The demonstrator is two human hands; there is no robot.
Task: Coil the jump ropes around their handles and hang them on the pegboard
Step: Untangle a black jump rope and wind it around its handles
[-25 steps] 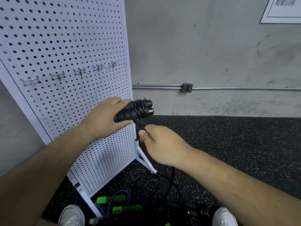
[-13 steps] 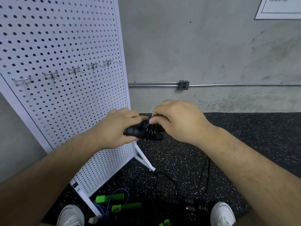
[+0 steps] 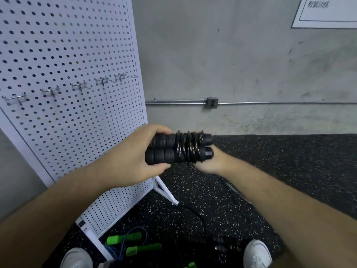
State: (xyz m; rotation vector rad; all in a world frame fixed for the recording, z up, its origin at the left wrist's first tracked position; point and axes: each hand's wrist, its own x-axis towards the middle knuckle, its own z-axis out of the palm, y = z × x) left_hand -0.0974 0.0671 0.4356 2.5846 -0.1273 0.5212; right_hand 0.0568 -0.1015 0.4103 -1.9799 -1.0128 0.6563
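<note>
Two black foam jump-rope handles (image 3: 164, 149) lie side by side at chest height, with black rope (image 3: 188, 147) coiled several times round their right half. My left hand (image 3: 131, 159) grips the handles' left end. My right hand (image 3: 210, 164), blurred, sits just under and behind the right end, fingers curled on the rope's loose part, which trails down to the floor (image 3: 201, 219). The white pegboard (image 3: 67, 55) stands at the left with a row of bare metal hooks (image 3: 79, 86).
A green-handled jump rope with blue cord (image 3: 133, 242) lies on the speckled black floor mat by the pegboard's foot. Another black rope (image 3: 224, 244) lies between my white shoes (image 3: 257, 254). A grey concrete wall with a conduit pipe (image 3: 270, 102) stands behind.
My right hand went from below the handles, over their top, and back down under their right end, adding rope turns. The coil is thicker now.
</note>
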